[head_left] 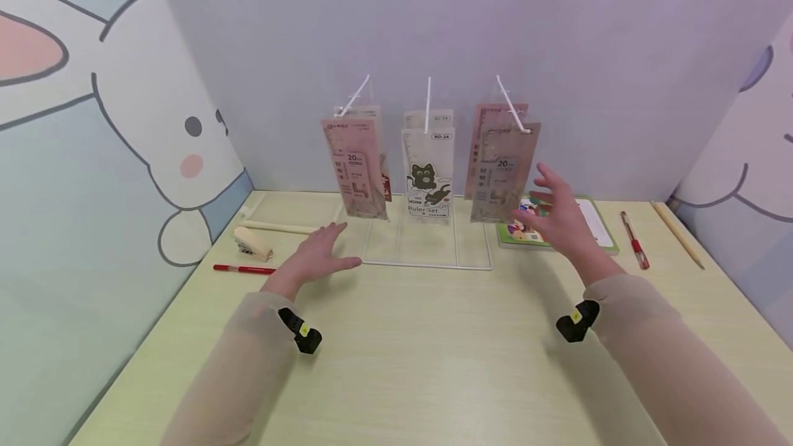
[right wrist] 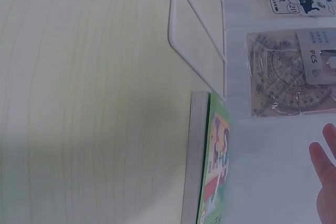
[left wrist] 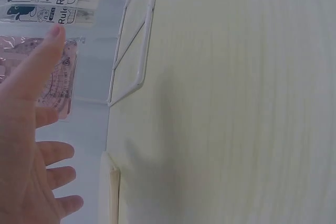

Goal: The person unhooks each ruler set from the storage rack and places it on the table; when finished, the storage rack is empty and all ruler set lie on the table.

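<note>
A white wire rack (head_left: 427, 266) stands at the back of the table with ruler-set packets hanging from its three hooks. Pink packets (head_left: 356, 171) hang on the left hook, white ones with cats (head_left: 429, 174) in the middle, and a greyish-pink packet (head_left: 503, 174) in front of a pink one on the right. My right hand (head_left: 557, 215) has its fingers spread beside the right-hand packet; in the right wrist view its fingertips (right wrist: 317, 156) are apart from the protractor packet (right wrist: 281, 74). My left hand (head_left: 316, 257) hovers, fingers extended, by the rack's left front corner, holding nothing.
Left of the rack lie a cream stapler (head_left: 252, 243), a red pen (head_left: 244, 269) and a pale stick-like object (head_left: 275, 227). On the right are a green-edged book (head_left: 597, 222), a second red pen (head_left: 635, 239) and a wooden pencil-like stick (head_left: 678, 234). Rabbit-patterned panels flank the table.
</note>
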A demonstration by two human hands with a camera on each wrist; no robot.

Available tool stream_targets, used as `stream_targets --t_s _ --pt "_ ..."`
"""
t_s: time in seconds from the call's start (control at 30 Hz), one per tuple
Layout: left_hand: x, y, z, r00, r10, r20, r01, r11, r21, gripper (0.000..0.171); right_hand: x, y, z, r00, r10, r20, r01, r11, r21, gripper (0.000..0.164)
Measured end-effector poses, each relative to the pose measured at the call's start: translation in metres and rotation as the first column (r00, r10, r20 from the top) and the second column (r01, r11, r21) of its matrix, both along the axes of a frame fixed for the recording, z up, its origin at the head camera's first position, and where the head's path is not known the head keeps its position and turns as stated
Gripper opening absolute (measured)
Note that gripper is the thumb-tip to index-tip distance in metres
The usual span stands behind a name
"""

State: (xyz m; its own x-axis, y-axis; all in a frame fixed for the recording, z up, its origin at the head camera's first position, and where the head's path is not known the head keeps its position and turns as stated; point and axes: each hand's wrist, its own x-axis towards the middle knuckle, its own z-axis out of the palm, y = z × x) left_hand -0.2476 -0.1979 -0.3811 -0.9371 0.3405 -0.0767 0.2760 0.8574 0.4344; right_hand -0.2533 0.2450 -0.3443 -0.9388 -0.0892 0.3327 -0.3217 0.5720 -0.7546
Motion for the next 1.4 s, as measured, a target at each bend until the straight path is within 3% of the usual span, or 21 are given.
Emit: stream_targets --t_s 0.27,0.37,0.6,0.83,1.03,1.23,1.4 --pt "0.001 0.015 -0.015 0.999 -0.017 0.029 0.013 0.995 0.103 0.091 -0.008 -0.013 0.002 0.994 0.072 -0.076 -0.072 0.997 0.004 0.095" --pt "0.000 0.020 -0.018 1.000 -0.006 0.025 0.003 0.991 0.136 0.087 -0.008 -0.014 0.002 0.994 0.066 -0.087 -0.063 0.997 0.039 0.094" --pt "-0.004 0.024 -0.026 0.999 0.041 0.028 -0.046 0.983 0.177 0.081 -0.006 -0.015 -0.001 0.997 0.049 -0.052 -0.042 0.991 0.130 0.092" --pt "-0.006 0.027 -0.043 0.991 0.125 0.037 -0.131 0.959 0.251 0.074 -0.008 -0.019 0.000 0.997 0.070 -0.032 -0.064 0.986 0.153 0.093" --pt "-0.008 0.032 -0.055 0.983 0.184 -0.028 -0.169 0.946 0.278 0.069 -0.008 -0.023 -0.001 0.998 0.052 -0.044 -0.050 0.998 0.035 0.094" --pt "-0.009 0.037 -0.061 0.971 0.223 -0.088 -0.198 0.953 0.228 0.063 -0.003 -0.030 -0.001 0.999 -0.044 -0.026 0.041 0.995 -0.088 0.091" --pt "-0.010 0.038 -0.066 0.964 0.239 -0.118 -0.218 0.961 0.168 0.063 0.000 -0.035 -0.003 0.991 -0.103 -0.079 0.092 0.987 -0.135 0.088"
